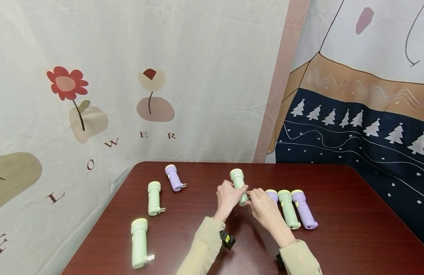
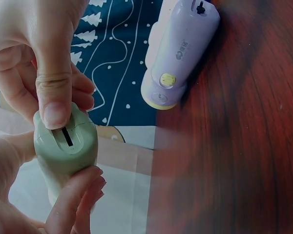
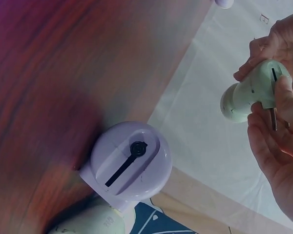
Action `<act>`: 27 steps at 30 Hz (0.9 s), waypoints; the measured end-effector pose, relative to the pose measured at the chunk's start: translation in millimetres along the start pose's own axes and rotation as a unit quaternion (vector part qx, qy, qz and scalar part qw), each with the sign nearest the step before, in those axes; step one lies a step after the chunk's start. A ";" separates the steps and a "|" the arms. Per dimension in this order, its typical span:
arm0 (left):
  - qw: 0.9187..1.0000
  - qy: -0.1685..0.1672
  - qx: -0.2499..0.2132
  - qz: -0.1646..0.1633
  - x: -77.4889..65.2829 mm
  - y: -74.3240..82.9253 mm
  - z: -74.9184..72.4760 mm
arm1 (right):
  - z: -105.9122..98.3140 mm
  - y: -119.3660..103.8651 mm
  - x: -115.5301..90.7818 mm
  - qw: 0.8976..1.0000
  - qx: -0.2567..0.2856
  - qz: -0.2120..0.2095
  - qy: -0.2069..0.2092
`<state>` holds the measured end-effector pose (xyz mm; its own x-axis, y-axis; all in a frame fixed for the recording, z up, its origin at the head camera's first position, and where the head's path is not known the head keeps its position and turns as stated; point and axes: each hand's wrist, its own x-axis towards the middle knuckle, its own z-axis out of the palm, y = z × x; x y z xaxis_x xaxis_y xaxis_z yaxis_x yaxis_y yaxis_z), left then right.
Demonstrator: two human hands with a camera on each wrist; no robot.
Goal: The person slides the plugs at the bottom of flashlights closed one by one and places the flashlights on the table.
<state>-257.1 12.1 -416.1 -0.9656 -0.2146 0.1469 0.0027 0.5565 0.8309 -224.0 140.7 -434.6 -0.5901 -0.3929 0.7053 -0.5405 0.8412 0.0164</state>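
Surface (image 1: 184,214): glossy red-brown wood grain | Room: pale cloth (image 1: 215,57) printed FLOWER behind, navy pine-tree cloth (image 1: 356,131) at right | Pale-green plug-in flashlight (image 1: 237,176): held above mid-surface; left hand (image 1: 227,197) with fingers gripping its body, right hand (image 1: 265,209) with fingers pinching its slotted end | 3 flashlights (image 1: 154,198) rest at left, 3 others (image 1: 289,210) in a row at right

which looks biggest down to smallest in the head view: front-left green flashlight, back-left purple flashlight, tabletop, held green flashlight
1. Tabletop
2. Front-left green flashlight
3. Back-left purple flashlight
Unranked: held green flashlight, partly hidden.
The front-left one sits nearer the camera, so true sizes are unsure.
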 end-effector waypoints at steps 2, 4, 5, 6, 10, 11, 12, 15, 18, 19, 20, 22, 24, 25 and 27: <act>1.000 -0.003 -0.002 0.000 0.1 0.3 -0.4 | -0.1 0.5 0.0 1.000 0.000 -0.003 0.003; 1.000 -0.005 -0.004 -0.002 0.0 1.1 -0.8 | -0.1 0.8 0.4 1.000 0.002 -0.004 0.007; 1.000 -0.005 -0.004 -0.002 0.1 1.5 -0.9 | -0.1 0.9 0.5 1.000 0.004 -0.005 0.009; 1.000 -0.006 -0.003 -0.003 0.2 1.8 -0.9 | -0.1 1.0 0.7 1.000 0.005 -0.006 0.011; 1.000 -0.006 -0.002 -0.005 -0.4 2.4 -0.8 | 0.4 1.8 0.9 1.000 0.010 -0.011 0.019; 1.000 -0.006 -0.002 -0.005 -0.5 2.5 -0.8 | 0.6 2.0 0.7 1.000 0.011 -0.012 0.021; 1.000 -0.006 -0.003 -0.006 -0.7 2.6 -0.8 | 0.9 2.3 0.5 1.000 0.011 -0.014 0.022; 1.000 -0.006 -0.004 -0.004 -0.9 2.3 -1.0 | 1.6 2.4 0.1 1.000 0.010 -0.017 0.024; 1.000 -0.005 -0.003 -0.001 -0.9 2.2 -1.2 | 1.7 2.3 0.0 1.000 0.011 -0.016 0.023; 1.000 -0.004 -0.002 0.000 -0.9 2.3 -1.3 | 1.7 2.2 -0.1 1.000 0.011 -0.015 0.022; 1.000 -0.003 -0.001 0.001 -0.8 2.5 -1.4 | 1.5 2.1 -0.1 1.000 0.011 -0.014 0.022; 1.000 -0.002 0.000 0.002 -0.9 2.9 -1.7 | 0.9 1.9 -0.2 1.000 0.010 -0.014 0.021; 1.000 -0.002 0.003 0.001 -1.0 3.3 -2.0 | 0.3 1.6 -0.3 1.000 0.008 -0.013 0.020; 1.000 -0.002 0.004 0.001 -1.2 3.3 -2.2 | 0.0 1.5 -0.1 1.000 0.007 -0.014 0.019; 1.000 -0.002 0.006 0.000 -1.5 3.2 -2.5 | -0.8 1.0 0.2 1.000 0.006 -0.013 0.018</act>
<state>-255.0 12.2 -412.3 -0.9665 -0.2123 0.1445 -0.0008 0.5653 0.8249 -224.2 141.7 -433.8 -0.5543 -0.4007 0.7295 -0.5624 0.8264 0.0266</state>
